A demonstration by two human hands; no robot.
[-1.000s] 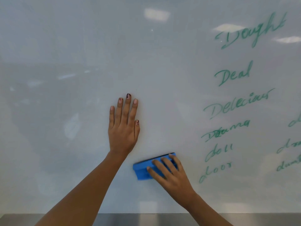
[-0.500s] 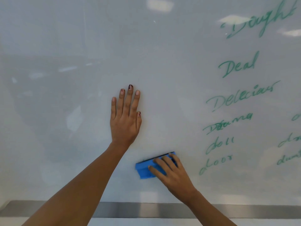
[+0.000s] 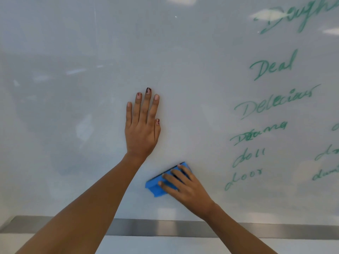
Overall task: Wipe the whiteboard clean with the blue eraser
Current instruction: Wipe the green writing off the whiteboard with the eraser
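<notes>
The left part of the whiteboard [image 3: 73,43] is bare, showing only pale reflections. Toward the middle, the left hand [image 3: 141,132] lies flat against the board with its palm on the surface. Its fingers are straight, close together and pointing up, and the thumb is tucked alongside; it holds nothing.

Just below and to the right of that wrist, the blue eraser [image 3: 156,186] is pressed against the board near its bottom edge. It is tilted, with its right end higher than its left. The right hand [image 3: 189,187] comes in from the lower right and covers the eraser's right half. Its fingers [image 3: 172,177] lie nearly straight across the back of the block and point up and left, pressing it to the surface. The top finger reaches the eraser's upper edge, while the lower fingertips end on the blue face. The left end of the eraser pokes out beyond them. The thumb is hidden under the hand, so it may or may not be hooked on the lower edge.

Well to the right of the eraser, green handwritten words [image 3: 273,67] run down the board's right side in a column. A few more are cut off at the right edge. A grey metal ledge [image 3: 165,227] runs along the bottom edge, below both forearms.
</notes>
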